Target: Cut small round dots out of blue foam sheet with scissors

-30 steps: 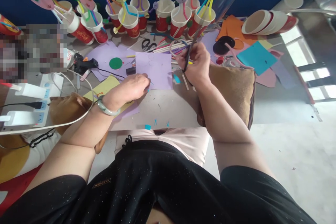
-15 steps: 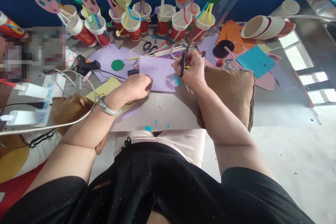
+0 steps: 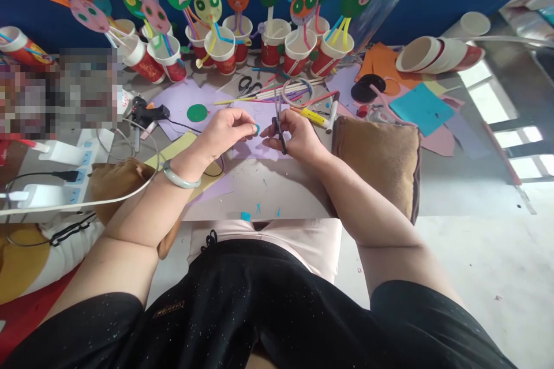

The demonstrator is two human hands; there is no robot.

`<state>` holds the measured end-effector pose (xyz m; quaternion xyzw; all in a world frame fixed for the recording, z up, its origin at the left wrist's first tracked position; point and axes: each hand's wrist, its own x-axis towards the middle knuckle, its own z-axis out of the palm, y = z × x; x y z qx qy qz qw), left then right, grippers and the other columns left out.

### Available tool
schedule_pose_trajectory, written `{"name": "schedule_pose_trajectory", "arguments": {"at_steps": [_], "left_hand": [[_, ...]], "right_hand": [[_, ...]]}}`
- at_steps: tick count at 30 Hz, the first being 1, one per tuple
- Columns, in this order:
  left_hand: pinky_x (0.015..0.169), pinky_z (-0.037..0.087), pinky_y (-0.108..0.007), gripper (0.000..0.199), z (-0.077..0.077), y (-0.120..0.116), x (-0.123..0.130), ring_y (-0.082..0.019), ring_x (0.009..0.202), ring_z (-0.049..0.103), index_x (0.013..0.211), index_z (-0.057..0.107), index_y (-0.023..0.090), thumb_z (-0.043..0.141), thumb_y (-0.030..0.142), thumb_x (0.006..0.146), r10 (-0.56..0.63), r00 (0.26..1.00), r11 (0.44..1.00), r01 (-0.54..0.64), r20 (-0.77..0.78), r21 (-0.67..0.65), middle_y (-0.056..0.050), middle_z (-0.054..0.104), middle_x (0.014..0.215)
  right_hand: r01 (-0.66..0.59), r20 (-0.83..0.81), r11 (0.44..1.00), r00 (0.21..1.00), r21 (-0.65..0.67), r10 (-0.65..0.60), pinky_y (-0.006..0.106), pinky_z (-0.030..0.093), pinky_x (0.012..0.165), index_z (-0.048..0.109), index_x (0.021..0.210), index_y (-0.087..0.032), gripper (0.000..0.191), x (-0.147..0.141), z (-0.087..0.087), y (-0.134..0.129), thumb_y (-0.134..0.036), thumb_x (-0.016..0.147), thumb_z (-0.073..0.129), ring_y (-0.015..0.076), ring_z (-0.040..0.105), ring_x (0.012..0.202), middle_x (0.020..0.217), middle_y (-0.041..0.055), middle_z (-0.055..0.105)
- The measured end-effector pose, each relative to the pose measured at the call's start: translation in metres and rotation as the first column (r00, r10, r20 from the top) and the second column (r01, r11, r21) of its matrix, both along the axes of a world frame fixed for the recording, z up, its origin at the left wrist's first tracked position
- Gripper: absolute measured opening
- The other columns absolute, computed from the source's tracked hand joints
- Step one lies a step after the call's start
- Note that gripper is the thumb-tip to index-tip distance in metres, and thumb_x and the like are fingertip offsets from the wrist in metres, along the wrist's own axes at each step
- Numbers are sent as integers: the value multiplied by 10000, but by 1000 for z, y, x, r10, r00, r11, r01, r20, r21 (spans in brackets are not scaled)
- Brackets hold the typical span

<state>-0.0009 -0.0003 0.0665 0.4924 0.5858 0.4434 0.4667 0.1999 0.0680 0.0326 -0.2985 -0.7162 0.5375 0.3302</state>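
Note:
Between the thumb and fingertips of my left hand (image 3: 231, 131) is a small blue paper piece (image 3: 257, 129). My right hand (image 3: 298, 135) holds a pair of scissors (image 3: 278, 121) by the dark handles, blades pointing up and away from me. The two hands are close together over a sheet of purple paper (image 3: 259, 153) on the table. Just past my right hand lies a yellow tube-like tool (image 3: 314, 117). A green paper disc (image 3: 197, 113) rests on other purple paper to the left. A second pair of scissors (image 3: 248, 86) lies behind the hands.
Paper cups (image 3: 223, 52) with paper rabbit-like figures stand along the back. A glue gun (image 3: 149, 112) and a power strip (image 3: 82, 164) with cables are at left. A brown cushion (image 3: 376, 155) sits right of my forearm; stacked cups (image 3: 426, 55) lie behind it.
My left hand has risen off the purple paper and now pinches the small blue piece. My right hand has come lower and leftward with the scissors, uncovering the yellow tool.

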Motion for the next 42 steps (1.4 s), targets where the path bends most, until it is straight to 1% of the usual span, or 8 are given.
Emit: {"name": "schedule_pose_trajectory", "arguments": {"at_steps": [4,10,16,20,23,30,38,42], "left_hand": [[688,530,-246,147,1,-3,5,-107,686,657,775,696,157,819,228,736,-55,987,997,63,151,-49,8,697,702],[725,546,-268,240,2,-5,13,-102,682,644,781,674,148,887,248,737,-56,973,990,84,224,-116,12,680,703],[674,477,-262,393,0,-5,13,-108,676,606,829,687,150,975,355,658,-76,989,995,84,124,-58,8,682,739],[676,470,-259,227,0,-5,11,-104,674,595,778,705,139,865,292,731,-88,996,996,88,32,-5,-8,705,716],[697,493,-260,181,2,-5,11,-105,679,614,760,716,136,818,286,764,-102,992,994,103,69,-21,-21,725,704],[750,574,-285,339,2,-8,8,-129,726,704,822,762,130,908,418,719,-129,955,986,151,267,-64,-55,787,772],[751,581,-296,522,4,-8,9,-136,710,696,796,788,131,992,572,606,-125,971,992,127,204,3,-60,791,752],[730,574,-297,557,7,-9,10,-139,697,688,773,779,135,976,629,608,-120,983,993,119,139,19,-63,786,738]], "right_hand": [[3,-97,998,995,-70,-10,392,617,799,546,839,-250,556,-2,2,-2,-495,615,992,223,752,835,795,-2,743],[53,-113,996,992,-76,-61,353,599,775,518,842,-263,555,-1,4,-6,-485,622,976,187,696,785,799,-15,714],[64,-97,997,993,-49,-69,338,568,736,471,828,-273,573,-3,2,-7,-536,645,946,172,647,746,783,-25,672],[73,-95,996,992,-47,-77,343,562,723,492,821,-273,553,-3,6,-10,-534,647,948,167,623,719,765,-28,657],[76,-70,996,994,-50,-79,339,557,700,485,818,-278,555,-1,8,-10,-551,655,940,175,627,727,770,-25,658],[56,-75,993,995,-109,-64,313,514,629,529,794,-258,524,2,11,-8,-549,663,944,163,601,690,755,-21,659],[59,-174,980,980,-192,-93,252,437,577,544,811,-237,557,2,12,-9,-506,633,998,111,538,644,731,-54,628],[37,-200,979,977,-201,-78,248,420,562,529,800,-238,570,1,13,-9,-478,617,1012,106,528,630,722,-59,608]]}}
